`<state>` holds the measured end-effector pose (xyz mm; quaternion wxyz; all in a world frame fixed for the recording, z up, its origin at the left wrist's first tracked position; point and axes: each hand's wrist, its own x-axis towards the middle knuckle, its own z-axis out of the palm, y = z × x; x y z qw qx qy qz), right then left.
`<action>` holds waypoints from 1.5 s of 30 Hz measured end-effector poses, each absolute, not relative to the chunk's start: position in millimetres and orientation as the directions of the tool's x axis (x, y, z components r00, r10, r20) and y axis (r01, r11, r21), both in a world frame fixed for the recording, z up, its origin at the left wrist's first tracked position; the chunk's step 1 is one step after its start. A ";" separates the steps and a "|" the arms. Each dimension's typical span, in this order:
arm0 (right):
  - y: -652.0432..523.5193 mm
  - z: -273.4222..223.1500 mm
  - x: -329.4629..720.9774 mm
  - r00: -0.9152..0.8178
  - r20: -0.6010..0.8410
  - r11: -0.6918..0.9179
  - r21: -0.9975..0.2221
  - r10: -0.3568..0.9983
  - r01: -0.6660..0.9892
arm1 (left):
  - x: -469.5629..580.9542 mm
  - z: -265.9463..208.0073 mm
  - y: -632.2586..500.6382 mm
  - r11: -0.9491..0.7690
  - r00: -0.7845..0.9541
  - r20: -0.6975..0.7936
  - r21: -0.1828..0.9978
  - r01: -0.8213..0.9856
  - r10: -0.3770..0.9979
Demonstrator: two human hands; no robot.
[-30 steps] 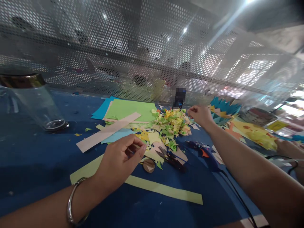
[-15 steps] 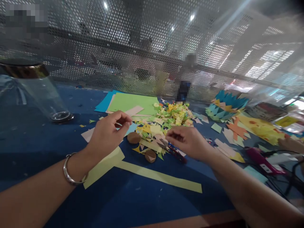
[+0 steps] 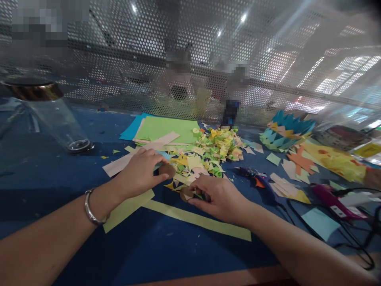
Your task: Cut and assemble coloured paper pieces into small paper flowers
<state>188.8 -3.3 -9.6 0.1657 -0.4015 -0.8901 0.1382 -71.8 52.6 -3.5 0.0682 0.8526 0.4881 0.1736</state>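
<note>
My left hand (image 3: 144,171) has its thumb and fingers curled round the edge of a brown round disc (image 3: 168,171). My right hand (image 3: 222,196) pinches a second brown disc (image 3: 185,194) by its right side, nearer to me. Both discs are at the front of a heap of yellow, green and pink paper scraps (image 3: 220,143). A pale yellow paper strip (image 3: 196,220) lies just in front of the hands. Under my left forearm is a wider yellow paper piece (image 3: 129,210). The scissors seen earlier are hidden behind my right hand.
Stacked green paper (image 3: 168,129) lies behind the hands. On the left stands a clear bottle (image 3: 56,119). To the right are a blue glue gun (image 3: 264,182) with its cable, a magenta device (image 3: 336,202), and a blue-and-orange paper crown (image 3: 285,131). Perforated metal sheeting (image 3: 133,59) backs the table.
My left hand has come down and right to the upper disc. My right hand has moved left from over the scissors to the lower disc, uncovering the glue gun.
</note>
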 end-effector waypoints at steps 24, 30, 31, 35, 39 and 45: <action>-3.4 -8.1 200.1 -0.362 0.377 0.522 -0.613 0.853 0.593 | -112.7 14.1 72.0 -0.330 0.286 0.188 0.273 0.904 0.940; -2.9 -6.9 201.9 -0.368 0.373 0.524 -0.589 0.852 0.616 | -103.4 0.4 77.8 -0.483 0.443 0.200 0.242 0.842 0.874; -2.7 -6.7 202.1 -0.370 0.369 0.522 -0.588 0.853 0.618 | -99.5 0.6 77.1 -0.485 0.450 0.187 0.242 0.840 0.873; -2.4 -6.9 202.8 -0.377 0.352 0.515 -0.597 0.857 0.615 | -90.8 5.5 75.4 -0.506 0.489 0.131 0.204 0.838 0.862; -3.0 -7.0 202.6 -0.380 0.360 0.523 -0.593 0.852 0.612 | -91.2 6.5 75.0 -0.583 0.560 0.169 0.144 0.800 0.811; -2.3 -0.8 203.7 -0.331 0.358 0.487 -0.635 0.873 0.600 | -82.3 9.7 57.4 -0.672 0.604 0.340 0.134 0.728 0.721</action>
